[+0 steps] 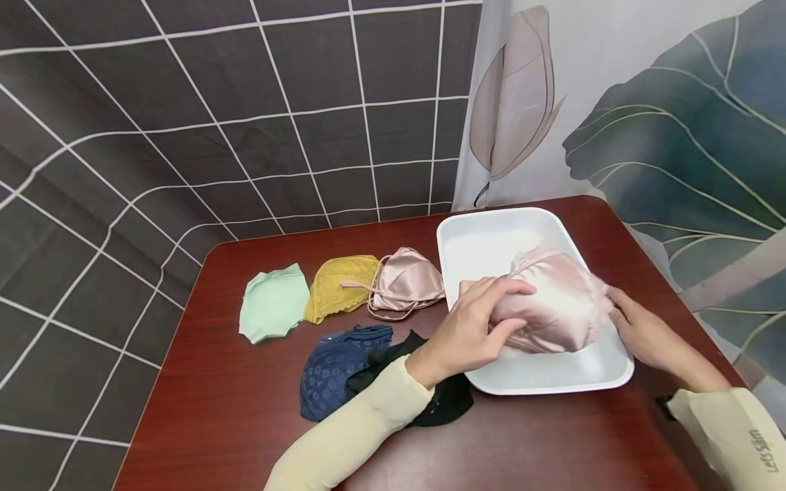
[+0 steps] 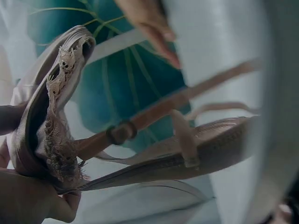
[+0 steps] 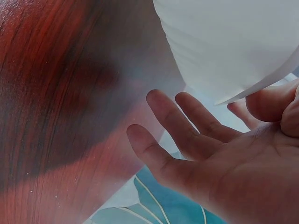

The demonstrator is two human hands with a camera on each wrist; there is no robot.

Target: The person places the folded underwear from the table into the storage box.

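My left hand (image 1: 475,331) grips a pale pink satin bra (image 1: 555,300) by its left side, over the white tub (image 1: 546,380). The left wrist view shows the lace edge of the bra (image 2: 60,116) pinched between fingers and thumb, a strap (image 2: 154,114) with a ring running off to the right. Beside the tub's right rim is my right hand (image 1: 645,334), close to the far end of the bra. Several fingers of the right hand (image 3: 210,154) are loosely spread below the tub's outer wall (image 3: 229,46), with the thumb right at the rim.
Left of the tub on the red-brown table (image 1: 245,409) lie a mint-green garment (image 1: 273,303), a yellow lace bra (image 1: 340,283) and another pink satin bra (image 1: 408,279). Nearer are a navy bra (image 1: 334,375) and a black one (image 1: 451,402). Curtains (image 1: 393,136) hang behind.
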